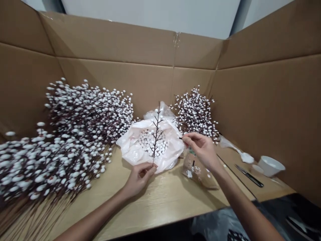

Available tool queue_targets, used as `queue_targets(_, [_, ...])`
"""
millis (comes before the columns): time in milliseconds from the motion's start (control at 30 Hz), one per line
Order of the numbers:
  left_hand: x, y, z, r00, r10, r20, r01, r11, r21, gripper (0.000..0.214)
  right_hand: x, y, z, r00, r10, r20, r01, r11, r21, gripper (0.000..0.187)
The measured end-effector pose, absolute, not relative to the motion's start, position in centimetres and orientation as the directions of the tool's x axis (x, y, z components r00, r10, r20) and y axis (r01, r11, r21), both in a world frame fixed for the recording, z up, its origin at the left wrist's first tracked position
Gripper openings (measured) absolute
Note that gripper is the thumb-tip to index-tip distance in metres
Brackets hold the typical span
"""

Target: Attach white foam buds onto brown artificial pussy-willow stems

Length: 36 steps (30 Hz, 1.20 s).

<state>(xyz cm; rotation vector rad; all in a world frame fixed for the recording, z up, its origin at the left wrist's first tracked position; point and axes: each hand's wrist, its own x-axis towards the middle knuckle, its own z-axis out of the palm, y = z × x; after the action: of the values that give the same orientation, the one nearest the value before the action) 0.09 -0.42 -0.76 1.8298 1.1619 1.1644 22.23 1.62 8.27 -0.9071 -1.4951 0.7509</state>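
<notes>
My left hand (141, 177) pinches the lower end of a brown artificial twig (155, 134), which stands upright with short side branches, mostly bare. Behind the twig lies an open white plastic bag (127, 147) with many white berries (142, 140) inside. My right hand (200, 147) is raised to the right of the bag, thumb and fingers closed on a small dark piece (181, 138) whose tip sticks out to the left. Below that hand rests a clear packet with brownish contents (198, 172); the hand and forearm hide part of it.
Large bunches of white-berry stems (92, 113) fill the left, with another bunch (195, 110) at the back right. On the right lie a knife (249, 175), a white bowl (271, 166) and a white-tipped spatula-like tool (247, 157). Cardboard walls (135, 50) surround the table (160, 204).
</notes>
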Motion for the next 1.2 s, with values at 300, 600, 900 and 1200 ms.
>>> queue_targets(300, [-0.2, -0.4, -1.0, 0.221, 0.923, 0.315, 0.303, -0.372, 0.877, 0.030, 18.0, 3.7, 7.8, 0.082, 0.767, 0.636, 0.098, 0.629, -0.771, 0.014])
queue_targets(600, [-0.1, -0.5, -0.8, 0.236, 0.914, 0.330, 0.297, -0.391, 0.871, 0.028, 18.1, 3.1, 6.6, 0.032, 0.749, 0.662, 0.127, 0.654, -0.746, 0.008])
queue_targets(900, [-0.2, -0.4, -1.0, 0.240, 0.918, 0.317, 0.310, -0.381, 0.871, 0.030, 17.7, 3.0, 5.5, 0.003, 0.718, 0.697, 0.201, 0.682, -0.703, 0.009])
queue_targets(1200, [0.0, -0.5, -0.7, 0.205, 0.931, 0.303, 0.289, -0.353, 0.890, 0.030, 17.6, 3.2, 5.1, 0.006, 0.716, 0.698, 0.206, 0.682, -0.702, 0.008])
